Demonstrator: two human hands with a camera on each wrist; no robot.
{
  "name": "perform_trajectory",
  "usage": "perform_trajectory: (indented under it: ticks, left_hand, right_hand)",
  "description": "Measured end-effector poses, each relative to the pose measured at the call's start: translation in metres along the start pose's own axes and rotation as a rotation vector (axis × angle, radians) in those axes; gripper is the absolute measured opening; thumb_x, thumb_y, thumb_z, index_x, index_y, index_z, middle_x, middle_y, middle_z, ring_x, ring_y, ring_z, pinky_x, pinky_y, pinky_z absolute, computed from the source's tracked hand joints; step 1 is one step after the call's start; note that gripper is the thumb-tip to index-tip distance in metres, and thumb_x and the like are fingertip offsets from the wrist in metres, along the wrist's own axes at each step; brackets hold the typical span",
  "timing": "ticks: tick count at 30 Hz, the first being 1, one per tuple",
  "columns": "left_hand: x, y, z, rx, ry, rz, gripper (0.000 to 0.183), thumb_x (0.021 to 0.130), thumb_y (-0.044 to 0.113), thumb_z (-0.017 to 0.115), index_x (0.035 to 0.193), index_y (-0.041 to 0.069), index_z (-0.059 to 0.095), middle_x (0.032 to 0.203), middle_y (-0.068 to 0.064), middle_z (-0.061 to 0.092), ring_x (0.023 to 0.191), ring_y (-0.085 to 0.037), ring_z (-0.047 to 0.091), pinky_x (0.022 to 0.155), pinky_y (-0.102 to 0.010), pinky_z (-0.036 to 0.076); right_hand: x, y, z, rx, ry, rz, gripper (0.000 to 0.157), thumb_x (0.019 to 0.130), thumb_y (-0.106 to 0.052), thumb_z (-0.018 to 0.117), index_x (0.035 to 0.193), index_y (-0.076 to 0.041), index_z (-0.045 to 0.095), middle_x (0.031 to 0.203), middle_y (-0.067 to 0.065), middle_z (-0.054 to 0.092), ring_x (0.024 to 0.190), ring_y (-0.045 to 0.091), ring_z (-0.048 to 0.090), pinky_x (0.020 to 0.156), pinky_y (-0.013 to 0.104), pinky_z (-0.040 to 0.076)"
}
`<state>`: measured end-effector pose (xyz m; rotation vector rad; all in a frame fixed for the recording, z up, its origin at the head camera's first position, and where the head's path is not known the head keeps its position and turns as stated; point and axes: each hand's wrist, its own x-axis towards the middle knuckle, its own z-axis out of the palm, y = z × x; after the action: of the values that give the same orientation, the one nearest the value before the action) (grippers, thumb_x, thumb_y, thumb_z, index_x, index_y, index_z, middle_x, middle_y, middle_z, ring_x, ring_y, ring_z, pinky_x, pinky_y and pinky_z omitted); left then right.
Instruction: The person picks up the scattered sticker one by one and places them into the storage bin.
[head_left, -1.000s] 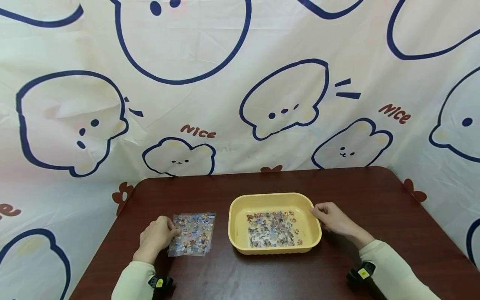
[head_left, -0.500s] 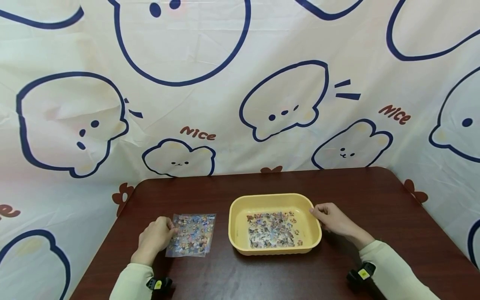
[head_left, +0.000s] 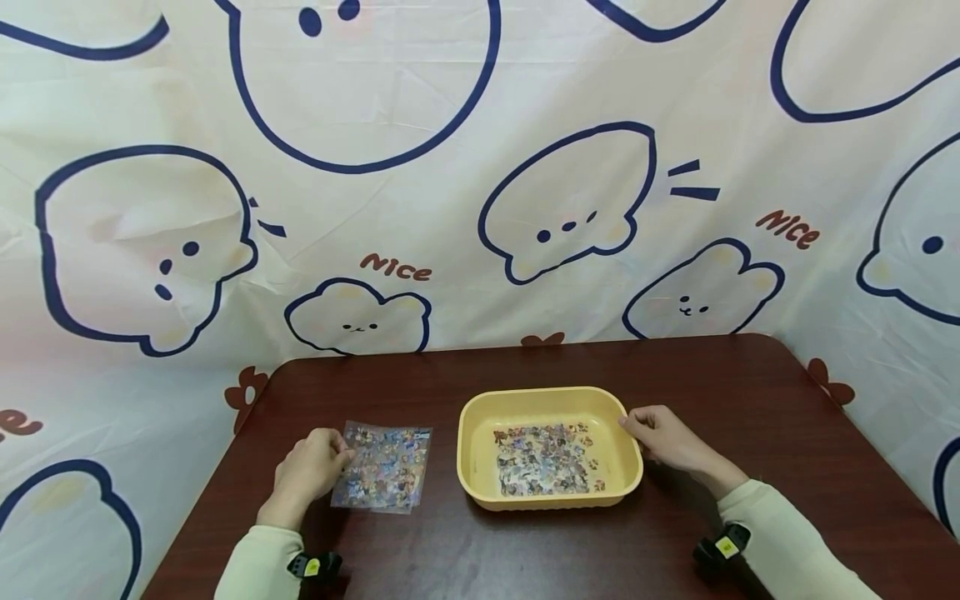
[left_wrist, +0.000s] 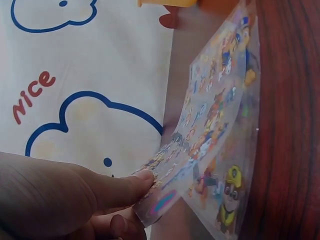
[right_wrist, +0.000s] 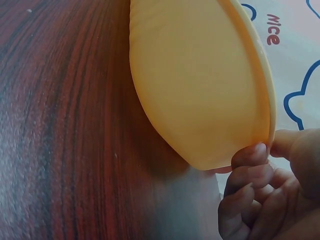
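Note:
At the left of the table lies a small stack of clear sticker sheets (head_left: 386, 467) printed with tiny cartoon figures. My left hand (head_left: 307, 475) pinches the top sheet at its left edge between thumb and finger. In the left wrist view that sheet (left_wrist: 207, 107) curves up from the sheet (left_wrist: 230, 200) beneath it. To the right stands a yellow plastic basin (head_left: 543, 406), and my right hand (head_left: 671, 437) pinches its right rim. Small colourful stickers (head_left: 543, 458) cover the basin's floor; whether they are loose or on a sheet I cannot tell.
Both items rest on a dark reddish-brown wooden table (head_left: 420, 383). A white cloth (head_left: 465, 208) with blue cartoon outlines hangs behind the table and along its sides. Each wrist carries a black strapped camera, such as the left one (head_left: 315, 567).
My left hand has shifted slightly left and up, and the top sheet's pinched side has slid left and lifted. The right hand and the basin have stayed in place.

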<state>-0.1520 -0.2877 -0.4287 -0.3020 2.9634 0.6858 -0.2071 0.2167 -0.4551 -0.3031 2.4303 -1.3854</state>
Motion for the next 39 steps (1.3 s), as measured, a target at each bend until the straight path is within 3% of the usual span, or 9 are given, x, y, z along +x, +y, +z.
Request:
perform_trajectory:
  ticks: [39]
  left_hand:
    - [-0.006,0.013,-0.014,-0.088,0.068,0.055,0.019,0.101,0.024,0.063,0.09,0.009,0.062,0.069,-0.005,0.066,0.057,-0.017,0.049,0.053,-0.034,0.034]
  right_hand:
    - [0.0,0.003,0.001,0.004,0.002,0.007,0.04,0.109,-0.027,0.046,0.081,0.0,0.056,0.057,-0.003,0.046,0.045,0.009,0.04,0.045,0.023,0.036]
